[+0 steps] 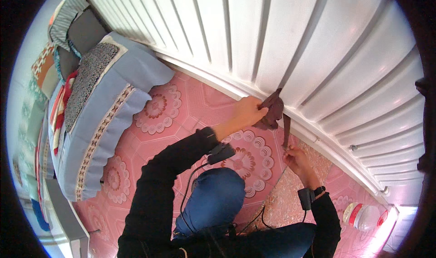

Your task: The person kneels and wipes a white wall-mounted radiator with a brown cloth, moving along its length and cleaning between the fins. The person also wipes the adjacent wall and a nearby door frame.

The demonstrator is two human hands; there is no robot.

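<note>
A dark brown piece of cloth [272, 113] hangs at the foot of the white ribbed metal panel [245, 29]. My left hand [248, 112] grips its left side, the fingertips partly hidden by the fabric. From the cloth a narrow dark strip [286, 128] runs down to my right hand [297, 159], which pinches its lower end between the fingers. The two hands are apart, the right one lower and nearer my body. What the cloth is attached to cannot be told.
To the left stands furniture draped in a blue ruffled cover [119, 84], with cushions on top. A clear plastic container with a red band [362, 217] lies at lower right. Pink patterned floor tiles [190, 104] surround my knees. Cables hang from devices on both wrists.
</note>
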